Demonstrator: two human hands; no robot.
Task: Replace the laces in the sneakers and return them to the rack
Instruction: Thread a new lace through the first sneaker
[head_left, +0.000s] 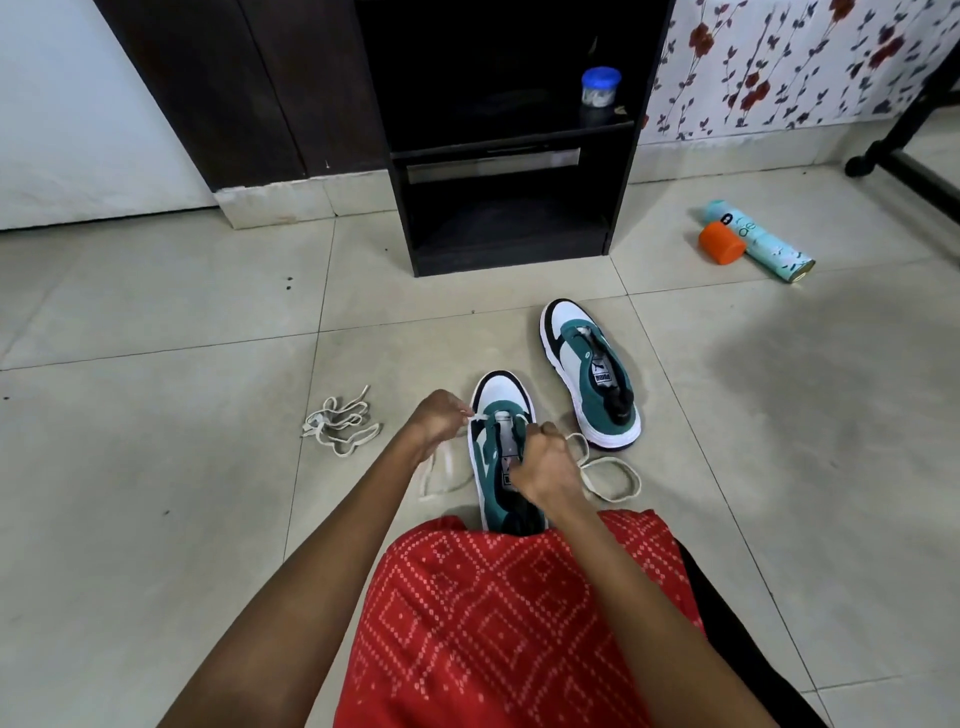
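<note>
1. a small clear jar (601, 87) with a blue lid stands upright, just left of the floral wallpaper (779, 62).
2. a pale teal spray can (769, 244) lies on its side on the tiled floor (156, 312), at the far right.
3. an orange cap (721, 242) lies just beside the can, on its left.
4. a black furniture leg (904, 150) slants down at the right edge.
5. a dark wooden panel (208, 88) meets a white wall (52, 104) at the upper left.

I see one teal-and-white sneaker (501, 396) upright before me, toe away, a cream lace (608, 460) through its front eyelets, its unlaced mate (582, 353) near the dark rack (509, 231), and a spare lace (340, 427) bundled leftward.
</note>
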